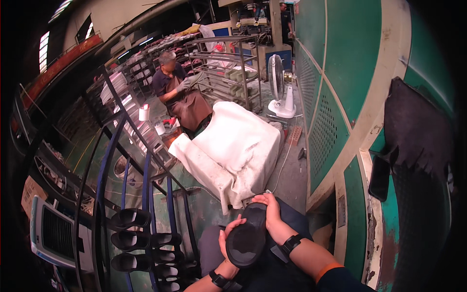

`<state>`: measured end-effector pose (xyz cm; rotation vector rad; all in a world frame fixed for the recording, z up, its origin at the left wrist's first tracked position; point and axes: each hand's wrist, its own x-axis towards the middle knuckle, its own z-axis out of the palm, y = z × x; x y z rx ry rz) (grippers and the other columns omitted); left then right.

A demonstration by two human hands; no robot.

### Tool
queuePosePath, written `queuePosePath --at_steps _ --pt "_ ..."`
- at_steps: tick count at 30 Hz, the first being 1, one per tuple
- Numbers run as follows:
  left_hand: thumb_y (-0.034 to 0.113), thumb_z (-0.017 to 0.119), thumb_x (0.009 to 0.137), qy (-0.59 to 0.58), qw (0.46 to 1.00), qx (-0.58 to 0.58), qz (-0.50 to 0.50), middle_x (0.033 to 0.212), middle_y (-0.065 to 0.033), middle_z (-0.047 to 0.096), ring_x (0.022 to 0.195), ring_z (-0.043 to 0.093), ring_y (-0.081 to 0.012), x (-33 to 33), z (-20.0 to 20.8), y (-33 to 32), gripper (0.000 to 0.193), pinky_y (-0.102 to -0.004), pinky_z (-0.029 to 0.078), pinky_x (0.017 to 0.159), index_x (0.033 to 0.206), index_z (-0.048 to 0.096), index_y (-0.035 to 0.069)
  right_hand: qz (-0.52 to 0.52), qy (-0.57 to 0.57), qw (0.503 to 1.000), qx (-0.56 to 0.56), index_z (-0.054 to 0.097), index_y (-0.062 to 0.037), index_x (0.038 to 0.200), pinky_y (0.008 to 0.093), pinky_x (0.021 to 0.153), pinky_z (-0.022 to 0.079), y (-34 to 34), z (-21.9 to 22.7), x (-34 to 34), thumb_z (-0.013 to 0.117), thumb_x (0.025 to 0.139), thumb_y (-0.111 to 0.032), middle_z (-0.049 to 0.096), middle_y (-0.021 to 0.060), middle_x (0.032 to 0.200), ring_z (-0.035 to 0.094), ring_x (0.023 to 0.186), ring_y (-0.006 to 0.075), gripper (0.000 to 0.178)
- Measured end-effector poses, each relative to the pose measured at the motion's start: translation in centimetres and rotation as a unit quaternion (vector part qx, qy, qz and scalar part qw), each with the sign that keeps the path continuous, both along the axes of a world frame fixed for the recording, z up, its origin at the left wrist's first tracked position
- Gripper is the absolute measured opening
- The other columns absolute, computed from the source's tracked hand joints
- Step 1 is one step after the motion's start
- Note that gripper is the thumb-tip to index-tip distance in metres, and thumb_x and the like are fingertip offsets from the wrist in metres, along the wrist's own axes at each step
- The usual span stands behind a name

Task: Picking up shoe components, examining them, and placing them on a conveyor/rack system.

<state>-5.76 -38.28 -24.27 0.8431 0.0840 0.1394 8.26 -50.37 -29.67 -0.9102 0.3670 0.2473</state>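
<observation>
Above my lap I hold a black shoe (247, 238), with what looks like its sole facing up. My left hand (228, 239) is wrapped along its left edge near the wider end. My right hand (271, 214) grips the other side, at the narrower far end. The fingers partly hide both edges of the shoe. To my left, a rack holds several black shoes (131, 241) in columns, toes and openings visible.
A table draped in white cloth (233, 146) stands ahead. Beyond it sits a person (177, 92) in a brown apron and gloves. A white fan (283, 92) stands beside green machine panels (331, 112) on the right. Metal rack posts (109, 160) rise close on the left.
</observation>
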Motion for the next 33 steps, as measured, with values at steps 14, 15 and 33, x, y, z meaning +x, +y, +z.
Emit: queuePosePath --at_steps 14,15,33 --pt "0.048 0.037 0.096 0.259 0.954 -0.082 -0.125 0.143 -0.0211 0.047 0.129 0.05 -0.0325 -6.2 7.2 1.5 0.067 -0.0495 0.039 0.109 0.14 0.044 -0.002 0.073 -0.159 0.978 -0.115 0.069 0.0032 0.099 0.0345 0.089 0.05 -0.2 2.2 -3.3 0.041 0.101 -0.04 0.071 0.0133 0.096 0.067 0.093 0.0247 0.051" --pt "0.047 0.04 0.096 0.264 0.947 -0.107 -0.149 0.142 -0.0214 0.048 0.127 0.051 -0.0331 -6.4 7.0 2.1 0.067 -0.05 0.04 0.108 0.14 0.045 -0.003 0.079 -0.162 0.977 -0.115 0.069 0.0032 0.099 0.0345 0.089 0.05 -0.2 1.1 -2.7 0.041 0.101 -0.04 0.071 0.0133 0.096 0.067 0.093 0.0247 0.051" --pt "0.05 0.081 0.071 -0.185 0.966 -0.093 -0.152 0.156 -0.0237 0.027 0.136 0.036 -0.0488 -7.8 12.1 8.3 0.116 -0.064 0.041 0.105 0.156 0.015 0.006 0.487 -0.141 0.81 0.293 0.045 0.0074 0.136 0.0429 0.072 0.058 -8.2 6.0 -9.3 0.079 0.072 -0.06 0.059 0.0307 0.116 0.066 0.09 0.037 0.099"
